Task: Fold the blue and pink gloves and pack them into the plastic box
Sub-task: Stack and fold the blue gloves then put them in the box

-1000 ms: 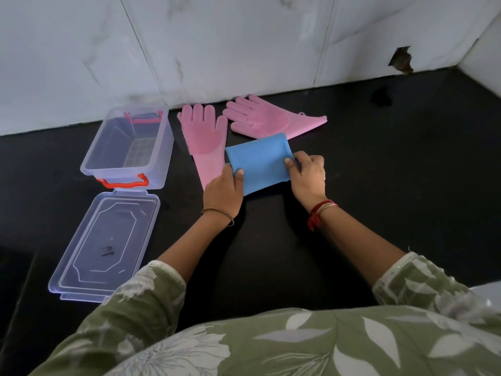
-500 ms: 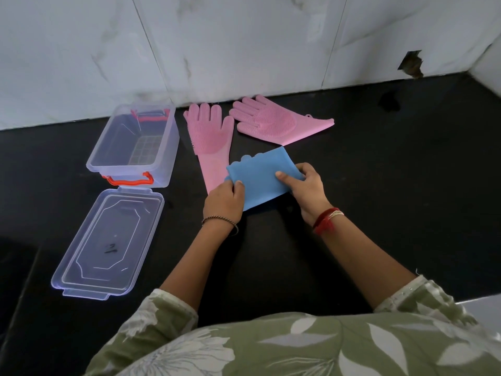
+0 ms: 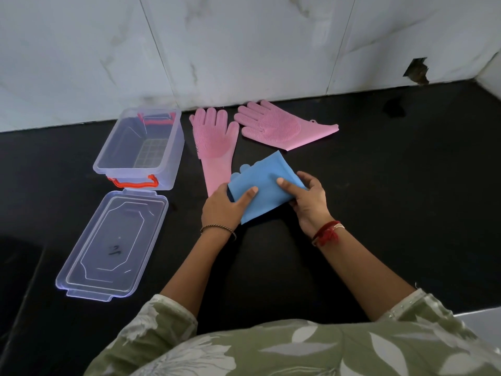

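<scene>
Black counter with clear plastic box, lid just nearer, first pink glove beside it, second pink glove farther right.

One view, head camera. It is sitting on the person's head, looking forward and steeply down across a black counter toward a white wall, which is filling the top of frame. Wall joints are fanning apart toward the top. Camera is riding close: green sleeves and chest are crowding the bottom edge, forearms are running up to the left hand and right hand, both holding the blue glove near frame centre. Box and lid are lying left; wall corner is showing far right.
</scene>
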Motion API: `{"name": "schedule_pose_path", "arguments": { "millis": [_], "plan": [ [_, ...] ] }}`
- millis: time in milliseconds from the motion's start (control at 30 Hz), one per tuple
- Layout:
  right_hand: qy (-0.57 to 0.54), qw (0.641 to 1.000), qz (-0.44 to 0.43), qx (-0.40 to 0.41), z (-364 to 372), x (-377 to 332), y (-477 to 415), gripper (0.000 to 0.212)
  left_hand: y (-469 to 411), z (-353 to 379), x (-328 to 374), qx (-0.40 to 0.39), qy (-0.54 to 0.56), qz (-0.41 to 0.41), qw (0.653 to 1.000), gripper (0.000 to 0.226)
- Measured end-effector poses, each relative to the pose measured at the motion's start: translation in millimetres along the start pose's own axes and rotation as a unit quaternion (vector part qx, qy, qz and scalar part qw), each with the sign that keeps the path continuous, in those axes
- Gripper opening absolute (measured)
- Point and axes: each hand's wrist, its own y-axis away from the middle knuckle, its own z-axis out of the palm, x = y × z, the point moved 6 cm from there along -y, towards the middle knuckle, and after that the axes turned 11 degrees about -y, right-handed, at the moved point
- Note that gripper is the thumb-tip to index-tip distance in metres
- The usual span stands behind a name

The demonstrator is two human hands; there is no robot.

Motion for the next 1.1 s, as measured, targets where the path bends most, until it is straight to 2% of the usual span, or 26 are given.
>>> {"name": "schedule_pose_path", "arguments": {
  "millis": [67,133,300,433,533,633,767,867,933,967,1000,1067,1100],
  "plan": [
    [-0.115,0.992,0.048,-0.021,8.1,8.5,4.8,0.05,3.4,0.8,-0.7,0.022,0.003,-0.005,1.0,0.047],
    [-0.17,0.983,0.056,-0.037,15.9,13.8,10.1,0.041,4.3,1.4,-1.5,0.039,-0.007,-0.015,0.999,0.042],
    [-0.088,0.992,-0.013,-0.093,28.6,18.7,20.8,0.046,4.5,-2.2,-2.3,0.069,-0.039,-0.03,0.996,0.032],
    [-0.016,0.998,-0.024,-0.059,28.6,28.0,22.7,0.055,7.0,-2.0,-0.9,0.071,-0.037,-0.023,0.997,0.025],
    [-0.009,0.999,-0.018,-0.039,29.8,25.1,18.8,0.051,3.5,-1.7,-2.1,0.025,0.023,-0.012,0.999,0.027],
    [0.005,0.998,-0.041,-0.049,32.6,12.6,15.5,0.042,1.2,-10.5,-5.5,-0.013,0.057,-0.017,0.998,0.035],
    [0.042,0.99,-0.09,-0.099,44.7,-15.6,24.6,0.033,-4.1,-44.3,-3.3,0.038,0.014,-0.012,0.999,0.061],
    [0.092,0.974,-0.156,-0.138,58.9,-45.2,43.5,0.035,-5.4,-70.8,8.9,0.07,0.078,0.032,0.994,0.072],
    [0.1,0.963,-0.188,-0.168,69.8,-63.9,57.8,0.036,-9.9,-81.8,17.8,0.029,0.158,0.028,0.987,0.076],
    [0.104,0.957,-0.196,-0.187,77.3,-72.1,64.9,0.037,-13.4,-82.5,20.8,-0.029,0.22,0.009,0.975,0.075],
    [0.104,0.952,-0.197,-0.209,85.7,-79.1,71.3,0.037,-15.5,-80.6,23.7,-0.109,0.295,-0.014,0.949,0.076],
    [0.09,0.945,-0.175,-0.261,106.0,-87.9,79.5,0.038,-13.7,-80.4,30.5,-0.263,0.436,-0.038,0.86,0.094],
    [0.085,0.941,-0.159,-0.287,117.7,-89.5,81.7,0.037,-13.2,-86.0,33.2,-0.306,0.49,-0.029,0.815,0.105]
  ]
}}
